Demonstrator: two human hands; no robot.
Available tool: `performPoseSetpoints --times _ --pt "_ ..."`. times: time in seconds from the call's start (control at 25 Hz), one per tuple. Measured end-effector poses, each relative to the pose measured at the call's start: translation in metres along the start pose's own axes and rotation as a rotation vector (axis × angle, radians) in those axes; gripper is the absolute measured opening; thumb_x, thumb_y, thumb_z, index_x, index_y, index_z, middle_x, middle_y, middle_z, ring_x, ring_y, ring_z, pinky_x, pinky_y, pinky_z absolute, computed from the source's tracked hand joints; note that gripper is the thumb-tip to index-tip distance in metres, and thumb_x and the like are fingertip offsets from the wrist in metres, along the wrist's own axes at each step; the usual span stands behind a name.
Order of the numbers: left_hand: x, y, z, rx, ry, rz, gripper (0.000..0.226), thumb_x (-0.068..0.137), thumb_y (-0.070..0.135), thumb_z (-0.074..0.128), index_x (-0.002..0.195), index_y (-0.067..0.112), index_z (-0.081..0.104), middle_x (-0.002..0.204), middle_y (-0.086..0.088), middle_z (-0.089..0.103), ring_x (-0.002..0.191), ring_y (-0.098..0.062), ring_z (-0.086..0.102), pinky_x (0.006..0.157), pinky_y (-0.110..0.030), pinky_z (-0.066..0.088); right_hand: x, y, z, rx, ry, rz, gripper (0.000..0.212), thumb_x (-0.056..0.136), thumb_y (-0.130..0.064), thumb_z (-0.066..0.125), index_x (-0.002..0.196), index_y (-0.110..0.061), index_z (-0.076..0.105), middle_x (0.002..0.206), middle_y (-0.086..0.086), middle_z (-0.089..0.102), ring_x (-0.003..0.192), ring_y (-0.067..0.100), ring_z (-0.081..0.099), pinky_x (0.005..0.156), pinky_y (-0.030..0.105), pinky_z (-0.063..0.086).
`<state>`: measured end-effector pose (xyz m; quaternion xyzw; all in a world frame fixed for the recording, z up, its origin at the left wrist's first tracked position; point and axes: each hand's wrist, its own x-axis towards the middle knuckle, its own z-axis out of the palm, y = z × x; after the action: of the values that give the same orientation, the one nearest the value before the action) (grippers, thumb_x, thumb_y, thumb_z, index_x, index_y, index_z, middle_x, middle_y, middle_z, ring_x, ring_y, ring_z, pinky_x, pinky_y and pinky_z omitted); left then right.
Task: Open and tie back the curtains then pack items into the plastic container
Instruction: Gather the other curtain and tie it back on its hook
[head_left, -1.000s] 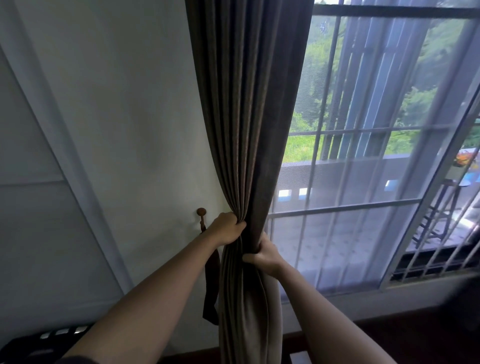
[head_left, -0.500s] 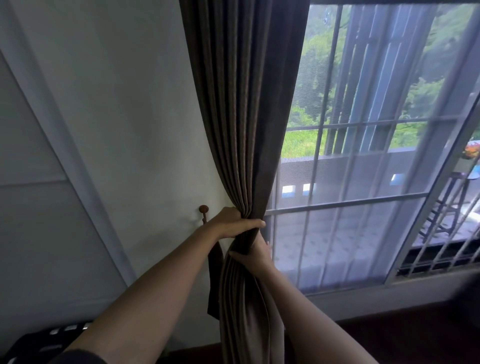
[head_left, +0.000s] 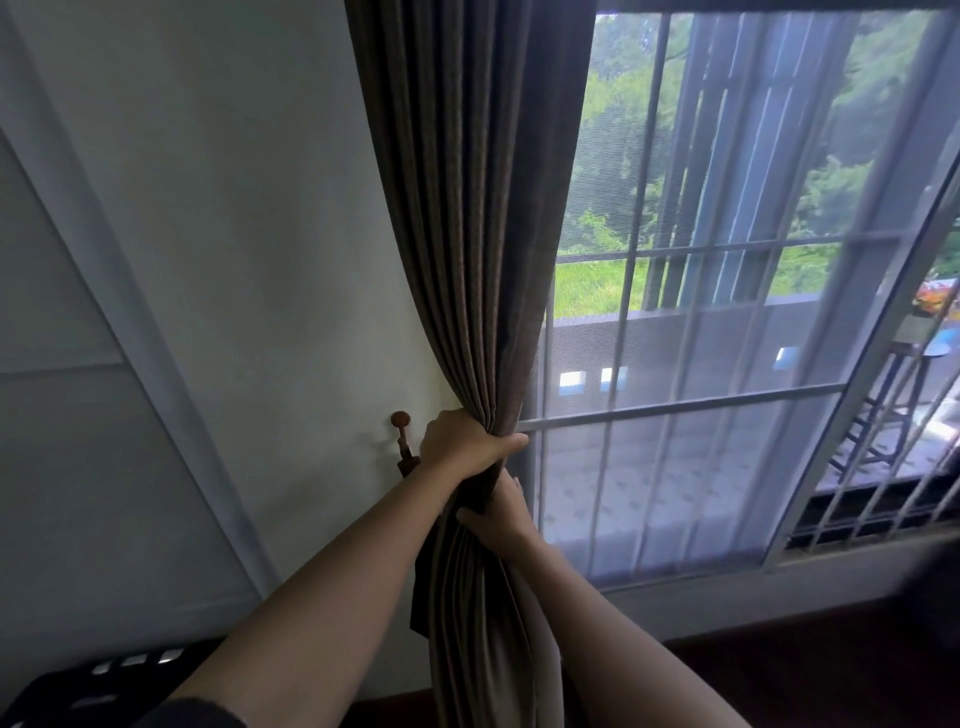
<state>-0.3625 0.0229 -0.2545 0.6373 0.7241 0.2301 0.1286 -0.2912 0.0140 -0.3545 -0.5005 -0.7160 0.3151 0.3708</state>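
A dark brown curtain hangs at the left side of the window, gathered into a tight bundle at waist height. My left hand is wrapped around the bundle from the left, thumb across its front. Just below it, my right hand grips the folds from the right side. A brown wall hook with a round knob sits on the white wall just left of my left hand. A dark tieback strap hangs from the hook, mostly hidden behind my left forearm.
The window with a mesh screen and metal bars fills the right half. A white door frame runs diagonally at left. A black slotted object lies at the bottom left. Dark wooden floor shows at bottom right.
My left hand has closed further around the bundle, its thumb now across the front. My right hand slid lower and behind the folds. The curtain is squeezed tighter and drawn towards the hook.
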Motion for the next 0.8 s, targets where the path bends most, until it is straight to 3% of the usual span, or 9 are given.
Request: performPoseSetpoints --times 0.12,0.2,0.28,0.44,0.56,0.68,0.8 --pt "0.001 -0.001 0.003 -0.009 0.072 -0.051 0.051 0.069 0.058 0.063 0.098 0.016 0.068 0.099 -0.005 0.069 0.096 -0.027 0.064 0.07 -0.027 0.044 -0.001 0.003 -0.001 0.144 -0.005 -0.023 0.057 0.066 -0.014 0.057 0.122 -0.018 0.046 0.113 0.006 0.062 0.106 0.02 0.059 0.089 0.044 0.051" --pt "-0.002 -0.001 0.005 -0.024 0.112 -0.077 0.043 0.075 0.05 0.062 0.094 0.012 0.067 0.096 -0.007 0.07 0.092 -0.028 0.065 0.072 -0.029 0.048 -0.003 0.0 -0.003 0.231 -0.009 -0.057 0.063 0.069 0.002 0.061 0.118 -0.033 0.041 0.111 0.003 0.06 0.1 0.007 0.059 0.087 0.025 0.051" --pt "-0.005 -0.004 0.005 -0.046 0.179 -0.122 0.044 0.08 0.049 0.06 0.096 0.008 0.066 0.098 -0.009 0.068 0.092 -0.03 0.065 0.078 -0.033 0.051 -0.001 0.001 -0.004 0.277 -0.084 -0.062 0.071 0.072 0.009 0.063 0.121 -0.034 0.036 0.113 -0.001 0.056 0.1 -0.002 0.056 0.084 0.011 0.047" --pt "-0.003 -0.028 -0.01 -0.031 0.233 -0.222 0.046 0.078 0.049 0.061 0.099 0.008 0.065 0.103 -0.013 0.066 0.094 -0.034 0.064 0.078 -0.036 0.053 0.008 -0.005 -0.002 0.494 -0.291 0.095 0.083 0.064 -0.012 0.057 0.141 -0.022 0.028 0.131 0.002 0.049 0.116 0.016 0.052 0.089 0.03 0.05" --pt "-0.001 -0.055 -0.03 -0.05 0.263 -0.246 0.045 0.075 0.05 0.063 0.095 0.009 0.065 0.096 -0.012 0.069 0.089 -0.034 0.066 0.073 -0.034 0.054 0.024 0.007 0.003 0.614 -0.226 0.255 0.089 0.06 -0.016 0.04 0.147 -0.018 0.022 0.136 -0.002 0.038 0.127 0.015 0.037 0.099 0.027 0.037" --pt "-0.003 -0.075 -0.047 -0.06 0.296 -0.245 0.043 0.077 0.047 0.063 0.093 0.007 0.065 0.093 -0.012 0.068 0.088 -0.034 0.065 0.067 -0.031 0.047 0.042 0.023 0.01 0.34 -0.202 0.304 0.069 0.076 -0.022 0.05 0.142 -0.021 0.032 0.142 0.005 0.045 0.127 0.021 0.045 0.107 0.039 0.039" --pt "-0.002 -0.084 -0.056 -0.038 0.301 -0.231 0.035 0.078 0.042 0.063 0.086 0.008 0.062 0.092 -0.014 0.067 0.088 -0.035 0.064 0.068 -0.033 0.048 0.06 0.029 0.022 -0.016 -0.267 0.263 0.052 0.088 -0.019 0.055 0.137 -0.011 0.038 0.14 0.009 0.045 0.127 0.026 0.044 0.105 0.036 0.039"
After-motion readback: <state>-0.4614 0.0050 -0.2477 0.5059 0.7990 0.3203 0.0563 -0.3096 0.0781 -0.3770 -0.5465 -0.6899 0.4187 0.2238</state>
